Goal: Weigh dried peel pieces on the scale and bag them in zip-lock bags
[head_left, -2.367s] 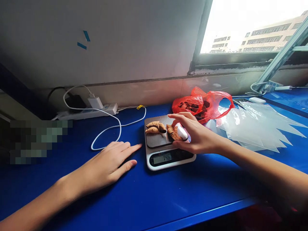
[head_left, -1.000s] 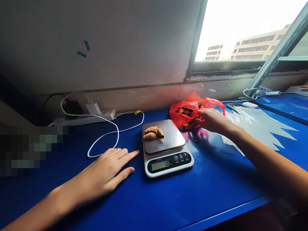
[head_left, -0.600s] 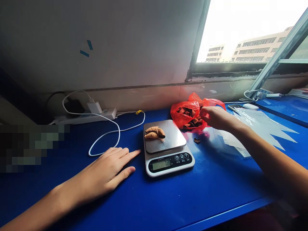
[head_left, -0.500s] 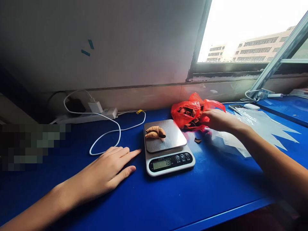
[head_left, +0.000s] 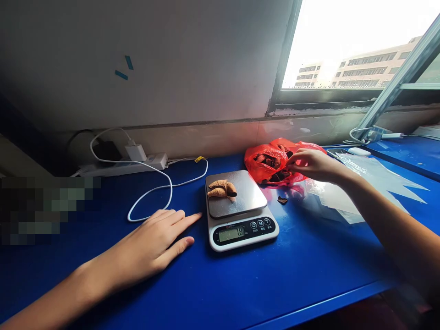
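Note:
My left hand (head_left: pixel 164 238) lies flat on the blue table, fingers stretched out, its index fingertip just left of a white digital kitchen scale (head_left: pixel 240 229). Curved tan pieces, like dried bark or peel (head_left: pixel 222 189), rest on the left of the scale's steel plate, and the display shows what looks like 7.8. Behind the scale's right side sits a red plastic bag (head_left: pixel 254 160) of dark brown curled pieces (head_left: pixel 270 160). My right hand (head_left: pixel 314 165) reaches over the bag's opening, thumb and fingers pinched together among the pieces; what they grip is hidden.
One loose brown piece (head_left: pixel 282 200) lies right of the scale. Clear plastic bags (head_left: pixel 378 178) are spread on the right, near a phone and a white mouse (head_left: pixel 360 151). A white cable (head_left: pixel 151 187) loops from a power strip (head_left: pixel 156 161) at the back left.
My right hand has lifted and shifted slightly right at the bag, and its fingertips now show more. The red bag's top has sagged and changed shape. My left hand is still.

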Motion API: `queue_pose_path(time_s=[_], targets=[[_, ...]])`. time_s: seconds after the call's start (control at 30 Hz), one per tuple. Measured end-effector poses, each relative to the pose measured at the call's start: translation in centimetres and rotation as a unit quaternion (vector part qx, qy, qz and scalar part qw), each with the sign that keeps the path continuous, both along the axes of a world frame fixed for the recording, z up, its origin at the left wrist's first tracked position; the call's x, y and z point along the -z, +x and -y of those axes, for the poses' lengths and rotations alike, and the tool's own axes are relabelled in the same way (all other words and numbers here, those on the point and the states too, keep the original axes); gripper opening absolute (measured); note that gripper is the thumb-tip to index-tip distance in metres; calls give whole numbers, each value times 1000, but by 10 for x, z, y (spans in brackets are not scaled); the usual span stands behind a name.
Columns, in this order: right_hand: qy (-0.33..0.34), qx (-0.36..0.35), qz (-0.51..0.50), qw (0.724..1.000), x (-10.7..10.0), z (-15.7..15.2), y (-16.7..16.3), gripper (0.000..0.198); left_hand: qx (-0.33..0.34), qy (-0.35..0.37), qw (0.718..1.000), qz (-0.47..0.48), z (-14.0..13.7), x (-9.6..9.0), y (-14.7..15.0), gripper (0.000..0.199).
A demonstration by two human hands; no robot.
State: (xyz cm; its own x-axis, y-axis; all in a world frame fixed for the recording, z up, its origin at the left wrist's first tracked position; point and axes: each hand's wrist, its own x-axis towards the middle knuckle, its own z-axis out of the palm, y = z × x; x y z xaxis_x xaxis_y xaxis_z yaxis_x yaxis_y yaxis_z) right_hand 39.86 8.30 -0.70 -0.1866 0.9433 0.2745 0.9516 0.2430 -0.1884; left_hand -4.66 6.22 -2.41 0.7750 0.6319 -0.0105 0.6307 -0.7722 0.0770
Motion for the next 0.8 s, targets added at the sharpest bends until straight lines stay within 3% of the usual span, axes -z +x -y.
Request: queue_pose_path(time_s=[0.17, 0.4, 0.6, 0.8], targets=[[-35, 6, -124, 992, -13, 14, -12, 47, 6, 5, 1000, 9, 0, 3, -3, 47], [-205, -161, -192, 946, -22, 37, -56, 32, 1, -9, 1000, 5, 1, 0, -2, 47], [-127, -118, -265, 949, -10, 46, -95, 22, 2, -16, 1000, 10, 0, -1, 1, 47], [-13, -97, -252, 963, 12, 39, -104, 21, 0, -20, 1000, 15, -1, 3, -1, 47]])
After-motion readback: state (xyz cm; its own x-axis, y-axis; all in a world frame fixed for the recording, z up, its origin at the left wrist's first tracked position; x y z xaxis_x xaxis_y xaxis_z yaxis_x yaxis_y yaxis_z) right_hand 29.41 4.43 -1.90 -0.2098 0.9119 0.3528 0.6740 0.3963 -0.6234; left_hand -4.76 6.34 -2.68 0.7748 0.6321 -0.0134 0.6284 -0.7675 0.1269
